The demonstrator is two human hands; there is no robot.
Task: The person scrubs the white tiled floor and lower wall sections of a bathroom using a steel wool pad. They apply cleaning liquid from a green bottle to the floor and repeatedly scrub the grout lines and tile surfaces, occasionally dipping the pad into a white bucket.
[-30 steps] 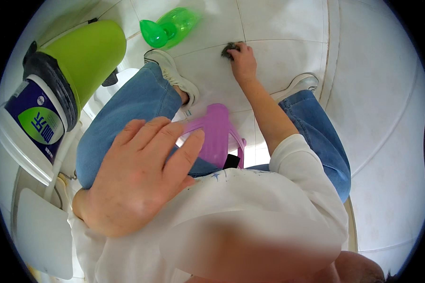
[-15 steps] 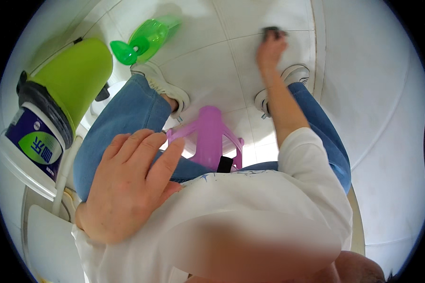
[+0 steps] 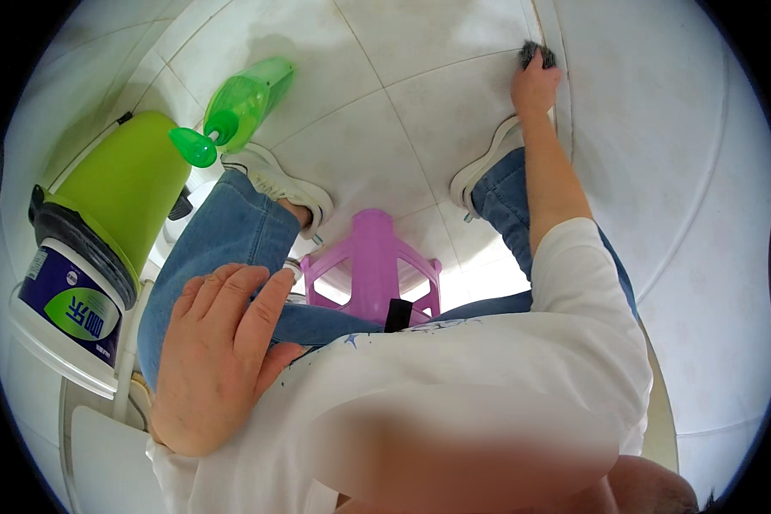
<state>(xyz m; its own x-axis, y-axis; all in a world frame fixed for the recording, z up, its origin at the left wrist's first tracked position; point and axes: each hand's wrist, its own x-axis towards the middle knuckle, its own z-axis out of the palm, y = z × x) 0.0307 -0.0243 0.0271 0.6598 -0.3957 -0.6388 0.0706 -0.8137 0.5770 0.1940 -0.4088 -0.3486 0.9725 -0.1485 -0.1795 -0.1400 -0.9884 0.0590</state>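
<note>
My right hand (image 3: pixel 535 91) is stretched far forward and closed on a dark grey steel wool scrubber (image 3: pixel 537 55). The scrubber touches the tiled floor (image 3: pixel 420 107) close to the seam where it meets the white wall on the right. My left hand (image 3: pixel 218 351) lies over my left thigh, fingers extended and holding nothing. Ahead of my left shoe is a green translucent bottle (image 3: pixel 247 98) with a green pump or spray head.
A lime-green bin (image 3: pixel 128 188) stands at the left, with a white bucket with a purple label (image 3: pixel 70 304) beside it. Between my legs shows a pink plastic stool (image 3: pixel 373 265). My shoes (image 3: pixel 488 163) flank the floor; a white wall (image 3: pixel 651 146) bounds the right.
My right hand has moved the scrubber to the right, to the seam by the wall. My left hand has shifted little. The view has turned slightly.
</note>
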